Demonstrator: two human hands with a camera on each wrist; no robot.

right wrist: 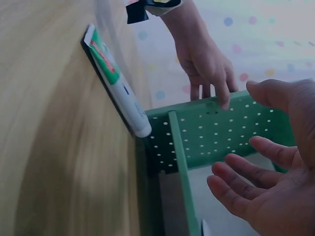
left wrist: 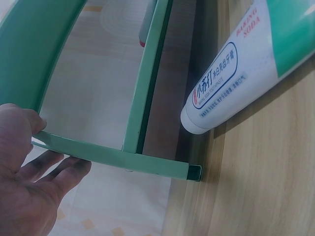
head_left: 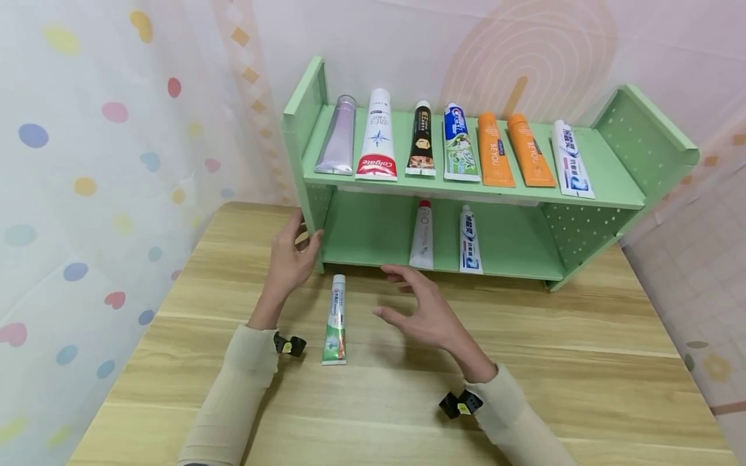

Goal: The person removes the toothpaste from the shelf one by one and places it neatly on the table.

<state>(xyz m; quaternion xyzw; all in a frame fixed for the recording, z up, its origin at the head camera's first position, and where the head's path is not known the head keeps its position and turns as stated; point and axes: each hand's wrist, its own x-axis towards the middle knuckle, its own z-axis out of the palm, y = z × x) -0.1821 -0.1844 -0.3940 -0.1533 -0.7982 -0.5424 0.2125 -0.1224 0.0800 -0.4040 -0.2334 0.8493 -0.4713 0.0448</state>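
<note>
My left hand point(head_left: 291, 252) grips the left side panel of the green shelf point(head_left: 373, 226). In the left wrist view the thumb lies on one side of the panel's edge and the fingers point(left wrist: 69, 172) on the other. The right hand point(head_left: 428, 310) hovers before the lower tier, its fingers spread and loosely bent, holding nothing. Between the hands, a white and green baking soda toothpaste tube point(head_left: 335, 320) lies on the table, cap toward the shelf. A white tube with a red cap point(head_left: 423, 236) and a white and blue tube point(head_left: 469, 239) lie on the lower tier.
On the upper tier lie a purple tube point(head_left: 338, 136), a Colgate tube point(head_left: 379, 136), a black tube point(head_left: 422, 139), a blue and green tube point(head_left: 460, 142), two orange tubes point(head_left: 495, 150) and a white tube point(head_left: 571, 158). The wooden table point(head_left: 583, 362) meets patterned cloth behind.
</note>
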